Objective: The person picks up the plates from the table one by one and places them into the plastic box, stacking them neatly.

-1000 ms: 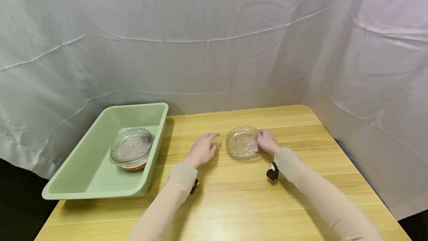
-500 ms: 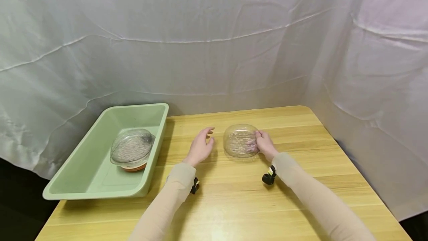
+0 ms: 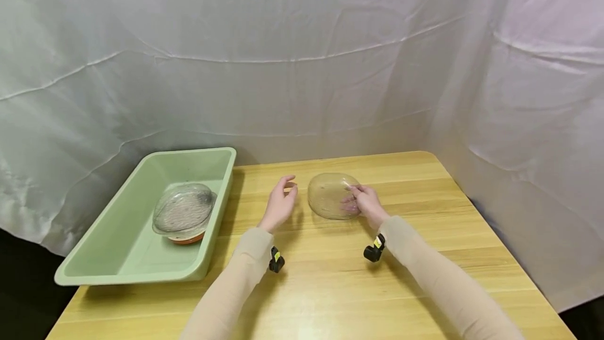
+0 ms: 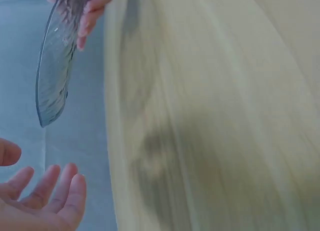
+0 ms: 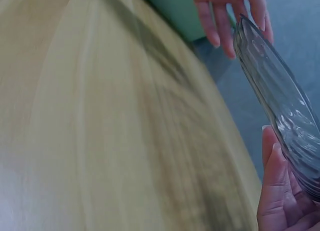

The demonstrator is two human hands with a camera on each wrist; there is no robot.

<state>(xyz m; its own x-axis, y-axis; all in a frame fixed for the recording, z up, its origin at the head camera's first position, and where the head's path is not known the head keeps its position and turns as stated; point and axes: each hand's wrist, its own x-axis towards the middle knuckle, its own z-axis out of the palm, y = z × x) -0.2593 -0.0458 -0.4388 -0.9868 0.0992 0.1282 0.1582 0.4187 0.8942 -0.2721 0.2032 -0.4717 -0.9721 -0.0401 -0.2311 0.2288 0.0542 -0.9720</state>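
My right hand (image 3: 369, 204) grips a clear, ridged glass plate (image 3: 325, 195) by its right edge, and the plate is lifted off the table. In the right wrist view the glass plate (image 5: 280, 98) stands tilted, with fingers (image 5: 275, 183) under its lower side. Left of the plate, my left hand (image 3: 279, 204) hangs in the air with its fingers loosely spread, holding nothing. The left wrist view shows a gap between that left hand (image 4: 45, 201) and the glass plate (image 4: 54, 66).
A light green tub (image 3: 127, 280) stands on the left of the wooden table (image 3: 330, 293). Inside it another clear ridged glass plate (image 3: 181, 211) lies tilted on an orange-brown dish (image 3: 189, 240). A grey curtain (image 3: 283, 93) hangs behind the table.
The right hand has raised the glass plate from the table and brought it a little left, tilting it. My left hand has shifted slightly left, fingers still loose.
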